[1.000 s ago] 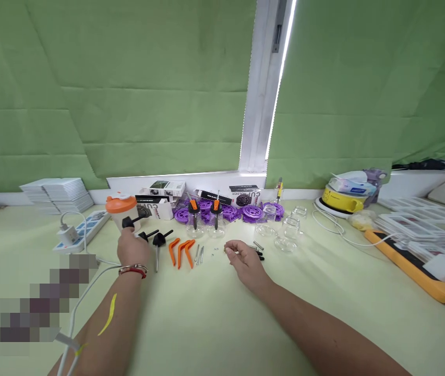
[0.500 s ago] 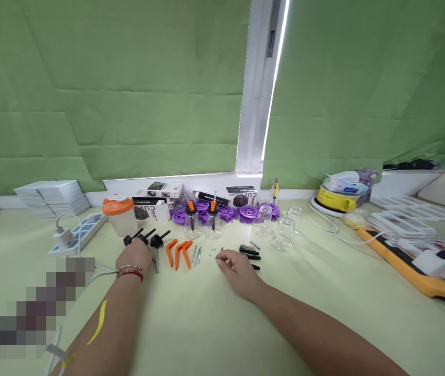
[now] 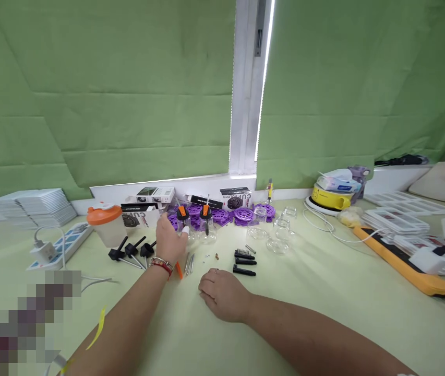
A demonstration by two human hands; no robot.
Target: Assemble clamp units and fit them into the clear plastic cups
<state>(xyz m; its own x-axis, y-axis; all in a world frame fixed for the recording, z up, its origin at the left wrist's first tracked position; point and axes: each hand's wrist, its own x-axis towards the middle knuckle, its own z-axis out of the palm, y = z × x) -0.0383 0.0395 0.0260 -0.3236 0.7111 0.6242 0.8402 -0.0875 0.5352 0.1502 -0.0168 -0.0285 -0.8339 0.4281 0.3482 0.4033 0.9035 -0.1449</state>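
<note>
My left hand (image 3: 170, 240) reaches over the parts on the table, with thumb and fingers apart, close beside the left glass jar with a black and orange top (image 3: 183, 214). Whether it touches the jar I cannot tell. Its wrist hides most of the orange handles; one orange handle (image 3: 179, 270) shows. To its left lie several black pieces with metal rods (image 3: 131, 249). My right hand (image 3: 224, 295) rests on the table, fingers loosely curled and nothing visible in them. Just beyond it are tiny brown bits (image 3: 217, 256), metal rods (image 3: 189, 263) and black tubes (image 3: 244, 270).
Purple slotted discs (image 3: 243, 214) and printed boxes (image 3: 236, 198) line the wall. A second topped jar (image 3: 207, 230) stands nearby, with clear glass jars (image 3: 282, 228) farther right. Left are an orange-lidded cup (image 3: 107, 224) and a power strip (image 3: 65, 243); right, an orange power strip (image 3: 402, 261).
My left hand has moved right, from the black pieces to beside the left topped jar. My right hand has drawn back toward me from the small brown bits. The view has shifted slightly.
</note>
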